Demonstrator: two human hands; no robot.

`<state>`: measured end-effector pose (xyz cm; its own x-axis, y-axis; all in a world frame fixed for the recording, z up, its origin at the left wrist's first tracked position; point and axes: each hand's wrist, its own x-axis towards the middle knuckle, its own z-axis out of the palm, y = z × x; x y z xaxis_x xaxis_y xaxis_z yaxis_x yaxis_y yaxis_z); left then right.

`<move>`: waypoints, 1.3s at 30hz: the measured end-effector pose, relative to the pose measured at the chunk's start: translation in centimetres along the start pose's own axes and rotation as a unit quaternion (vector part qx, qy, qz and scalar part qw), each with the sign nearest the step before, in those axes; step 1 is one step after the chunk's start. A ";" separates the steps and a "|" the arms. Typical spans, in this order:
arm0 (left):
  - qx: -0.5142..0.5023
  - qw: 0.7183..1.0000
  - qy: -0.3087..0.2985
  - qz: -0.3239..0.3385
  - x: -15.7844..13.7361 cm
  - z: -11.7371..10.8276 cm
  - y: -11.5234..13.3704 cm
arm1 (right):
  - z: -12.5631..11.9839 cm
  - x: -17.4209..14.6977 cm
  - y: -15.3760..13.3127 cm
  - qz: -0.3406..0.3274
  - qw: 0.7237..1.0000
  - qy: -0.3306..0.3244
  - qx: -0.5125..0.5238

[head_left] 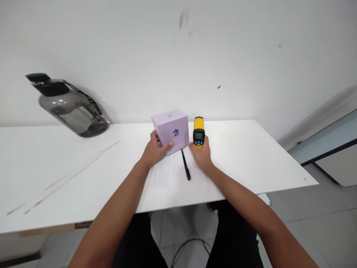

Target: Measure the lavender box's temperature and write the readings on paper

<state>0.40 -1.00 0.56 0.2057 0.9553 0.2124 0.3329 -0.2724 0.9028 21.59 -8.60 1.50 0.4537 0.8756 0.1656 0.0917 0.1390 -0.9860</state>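
My left hand [156, 150] grips a lilac box [174, 132] by its lower left side, thumb across the front face. The box is tilted and shows a small dark purple emblem on its front. In my right hand [203, 156] is a yellow and black infrared thermometer [199, 130], its small screen and blue buttons facing me. The fingers wrap round its handle, which they mostly hide. Between my hands a black pen [186, 165] lies on a sheet of printed paper [160, 175]; the print is too blurred to read.
At the left, a grey see-through water bottle [74, 109] with a black lid and strap stands by the wall. The white table [251, 160] runs along that wall, with its right edge ending above the tiled floor. A black cable [189, 241] lies on the floor between my legs.
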 end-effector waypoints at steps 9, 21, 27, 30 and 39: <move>-0.017 1.000 0.007 -0.012 0.2 0.2 -0.1 | -0.2 0.2 -0.1 0.021 1.000 -0.003 -0.019; -0.011 1.000 0.010 -0.017 0.2 0.1 0.0 | -0.4 0.2 0.0 0.022 0.999 -0.013 -0.035; -0.010 1.000 0.014 -0.015 0.2 0.1 -0.1 | -0.6 0.0 -0.1 0.023 0.999 -0.017 -0.031; -0.012 1.000 0.010 -0.017 0.2 0.1 0.1 | -0.6 -0.1 -0.1 0.019 0.999 -0.019 -0.032; -0.018 1.000 0.006 -0.023 0.2 0.1 0.2 | -0.7 -0.3 -0.2 0.007 0.999 -0.028 -0.041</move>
<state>0.62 -0.91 0.74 0.1795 0.9683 0.1739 0.3086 -0.2233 0.9246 22.01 -9.21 1.70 0.4056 0.9019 0.1487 0.1587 0.0907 -0.9832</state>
